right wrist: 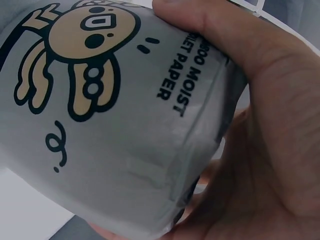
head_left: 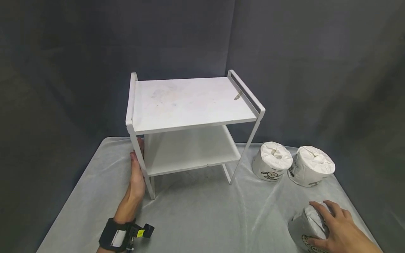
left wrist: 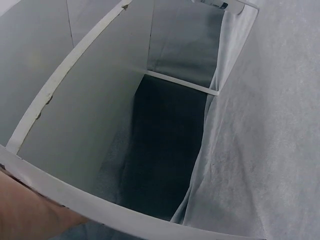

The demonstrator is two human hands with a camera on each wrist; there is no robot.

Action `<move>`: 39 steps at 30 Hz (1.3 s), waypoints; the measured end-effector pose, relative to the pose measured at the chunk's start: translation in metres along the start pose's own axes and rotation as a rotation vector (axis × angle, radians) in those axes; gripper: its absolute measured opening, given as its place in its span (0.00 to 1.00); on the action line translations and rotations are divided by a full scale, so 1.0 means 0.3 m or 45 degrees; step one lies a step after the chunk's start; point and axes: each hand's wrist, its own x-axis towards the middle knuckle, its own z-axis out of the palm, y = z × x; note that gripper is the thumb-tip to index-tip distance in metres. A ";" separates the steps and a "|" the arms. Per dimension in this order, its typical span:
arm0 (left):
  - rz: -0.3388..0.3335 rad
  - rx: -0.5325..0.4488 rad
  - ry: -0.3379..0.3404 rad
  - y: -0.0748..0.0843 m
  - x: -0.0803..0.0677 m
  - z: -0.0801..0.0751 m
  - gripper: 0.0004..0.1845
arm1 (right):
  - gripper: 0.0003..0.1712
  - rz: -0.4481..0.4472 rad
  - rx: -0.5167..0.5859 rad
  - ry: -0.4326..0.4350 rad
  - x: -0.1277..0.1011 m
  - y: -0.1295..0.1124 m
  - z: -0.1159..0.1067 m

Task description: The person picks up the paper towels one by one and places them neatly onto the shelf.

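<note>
A white two-tier shelf rack [head_left: 190, 102] stands on the cloth-covered table. My left hand [head_left: 136, 179] holds its left side frame low down, with the fingers partly hidden behind the leg; the left wrist view has the hand at the lower left, against the frame's bar [left wrist: 90, 202]. At the lower right, my right hand [head_left: 341, 225] grips a paper-wrapped toilet roll [head_left: 303, 226] over its top. In the right wrist view the thumb lies on one side of this roll [right wrist: 130, 135], by a printed cartoon and the words "toilet paper", with fingers around the other side.
Two more wrapped toilet rolls, one beside the rack [head_left: 269, 167] and one farther right [head_left: 311, 167], stand close together near the table's back right. Dark grey curtains [head_left: 310, 70] hang behind and beside the table. The grey cloth [head_left: 202, 214] has slight creases.
</note>
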 end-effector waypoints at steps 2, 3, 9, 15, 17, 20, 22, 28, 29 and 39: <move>-0.003 0.006 0.002 0.001 0.002 0.001 0.48 | 0.60 0.002 -0.006 0.002 0.002 0.002 0.000; -0.004 0.009 0.003 0.002 0.002 0.001 0.48 | 0.60 0.001 -0.007 0.001 0.003 0.004 0.001; 0.008 0.016 -0.008 0.000 0.003 -0.003 0.49 | 0.60 -0.024 -0.013 0.020 0.010 0.009 0.003; 0.023 0.000 -0.013 -0.003 0.009 -0.002 0.50 | 0.59 -0.080 -0.014 0.070 0.016 -0.010 -0.019; 0.025 -0.001 -0.013 -0.004 0.011 -0.001 0.50 | 0.58 -0.125 -0.007 0.114 0.018 -0.012 -0.029; 0.037 0.001 -0.013 -0.006 0.012 -0.001 0.50 | 0.59 -0.180 -0.007 0.150 0.027 -0.016 -0.049; 0.045 0.004 -0.015 -0.007 0.010 -0.002 0.49 | 0.59 -0.207 -0.009 0.165 0.032 -0.023 -0.064; 0.047 0.010 -0.022 -0.005 0.008 -0.001 0.47 | 0.60 -0.267 -0.037 0.148 0.061 -0.074 -0.122; 0.046 0.014 -0.020 -0.003 0.008 0.000 0.47 | 0.60 -0.287 -0.044 0.157 0.067 -0.086 -0.133; 0.015 0.008 -0.007 0.000 0.001 -0.002 0.47 | 0.59 -0.477 -0.067 0.190 0.114 -0.211 -0.214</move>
